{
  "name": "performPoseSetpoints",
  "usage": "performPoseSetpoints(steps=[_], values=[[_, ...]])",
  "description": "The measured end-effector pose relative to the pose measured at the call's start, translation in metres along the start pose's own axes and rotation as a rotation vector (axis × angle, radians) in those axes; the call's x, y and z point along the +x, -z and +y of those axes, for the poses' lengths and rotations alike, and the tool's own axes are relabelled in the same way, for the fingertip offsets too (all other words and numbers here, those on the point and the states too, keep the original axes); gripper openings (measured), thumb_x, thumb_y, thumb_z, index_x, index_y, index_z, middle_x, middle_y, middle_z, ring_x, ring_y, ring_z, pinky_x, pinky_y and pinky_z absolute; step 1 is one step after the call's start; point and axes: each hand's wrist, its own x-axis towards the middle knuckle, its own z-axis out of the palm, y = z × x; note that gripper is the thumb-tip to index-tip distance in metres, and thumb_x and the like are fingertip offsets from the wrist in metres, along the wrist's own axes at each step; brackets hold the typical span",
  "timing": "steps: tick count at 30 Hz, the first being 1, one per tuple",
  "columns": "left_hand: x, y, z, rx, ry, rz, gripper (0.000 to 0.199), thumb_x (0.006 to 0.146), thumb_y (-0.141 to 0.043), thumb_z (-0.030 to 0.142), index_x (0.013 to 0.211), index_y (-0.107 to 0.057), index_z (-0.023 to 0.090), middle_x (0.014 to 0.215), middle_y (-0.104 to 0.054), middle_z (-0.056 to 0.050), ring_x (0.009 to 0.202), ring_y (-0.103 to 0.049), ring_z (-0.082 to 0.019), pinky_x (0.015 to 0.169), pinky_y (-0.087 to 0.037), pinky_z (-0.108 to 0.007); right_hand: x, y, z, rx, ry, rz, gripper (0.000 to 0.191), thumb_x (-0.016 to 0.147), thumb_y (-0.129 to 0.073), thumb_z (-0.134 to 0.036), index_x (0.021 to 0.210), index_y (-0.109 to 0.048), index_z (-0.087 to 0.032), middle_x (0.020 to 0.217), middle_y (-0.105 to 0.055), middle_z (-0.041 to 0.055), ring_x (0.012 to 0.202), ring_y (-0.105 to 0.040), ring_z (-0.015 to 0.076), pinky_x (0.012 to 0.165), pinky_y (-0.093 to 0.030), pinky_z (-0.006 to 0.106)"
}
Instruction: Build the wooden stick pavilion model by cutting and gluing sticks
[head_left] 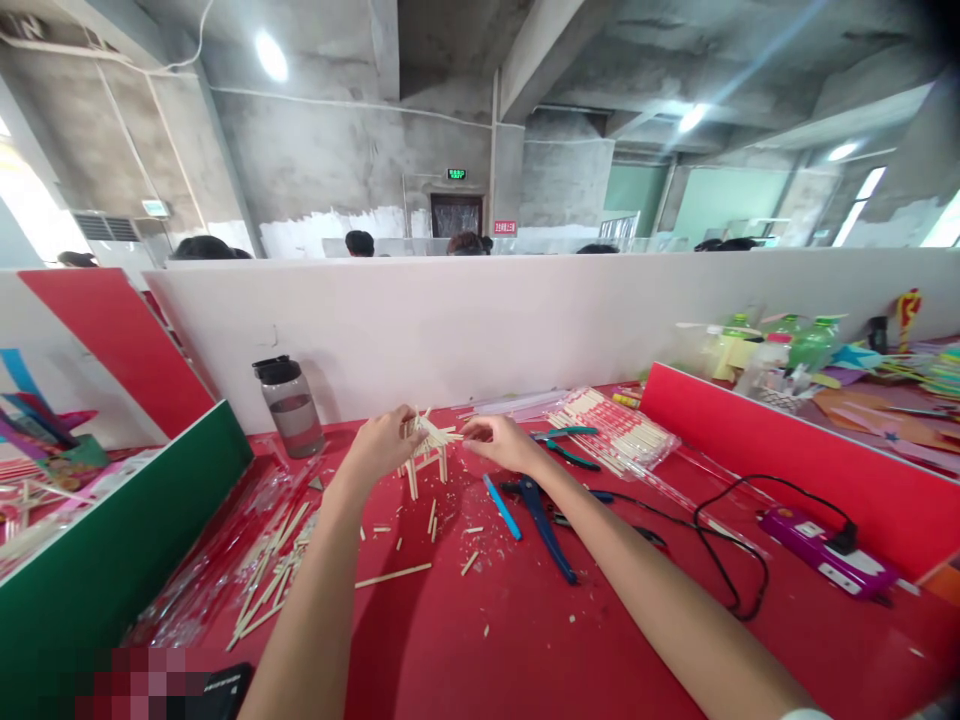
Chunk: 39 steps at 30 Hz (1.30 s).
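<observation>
A small stool-like frame (429,462) of pale wooden sticks stands upright on the red tabletop (450,640), with more sticks laid across its top. My left hand (381,445) is closed at its left side, thumb and fingers gripping the upper part. Just right of the frame, my right hand (499,440) has its fingers curled in a pinch near a protruding stick end. Whatever may be between those fingertips is too small to make out. Short stick offcuts (433,520) and crumbs lie below the hands. A blue pen (502,507) rests close to my right wrist.
Blue-handled cutters (547,530) and green-handled pliers (574,445) lie by my right forearm. Packed sticks (615,430) lie behind them. Loose sticks (274,580) and a water bottle (291,408) are left. A purple power strip (825,550) trails a black cable. Low partitions (465,330) enclose the table.
</observation>
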Motion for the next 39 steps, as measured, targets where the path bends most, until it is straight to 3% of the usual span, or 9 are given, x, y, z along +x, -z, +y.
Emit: performPoseSetpoints(steps=[27,34,39], values=[[-0.002,0.004,0.003,0.021,-0.034,0.009,0.029,0.086,-0.051,0.045,0.097,-0.061,0.02,0.091,-0.071,-0.007,0.085,-0.066,-0.023,0.071,-0.042,-0.028,-0.001,-0.008,-0.003,-0.113,0.018,0.074,0.015,0.084,-0.063,-0.026,0.082,-0.071,-0.014,0.08,-0.074,0.0061,0.074,-0.067,0.0179,0.071,-0.048,0.026],[-0.001,0.007,-0.015,-0.221,-0.061,-0.068,0.049,0.088,-0.043,0.053,0.117,-0.062,0.018,0.113,-0.07,-0.01,0.099,-0.065,-0.024,0.09,-0.046,-0.032,0.0,-0.006,0.008,-0.109,-0.028,0.019,0.018,0.081,-0.067,-0.027,0.093,-0.072,-0.015,0.088,-0.075,0.0074,0.079,-0.068,0.0182,0.072,-0.05,0.027],[-0.002,0.002,-0.02,-0.268,-0.068,-0.078,0.061,0.086,-0.045,0.056,0.128,-0.056,0.014,0.122,-0.067,-0.013,0.106,-0.064,-0.025,0.094,-0.047,-0.033,-0.003,-0.009,0.011,-0.125,-0.055,-0.051,0.019,0.08,-0.067,-0.024,0.096,-0.073,-0.015,0.091,-0.076,0.0079,0.081,-0.07,0.0195,0.073,-0.051,0.028]])
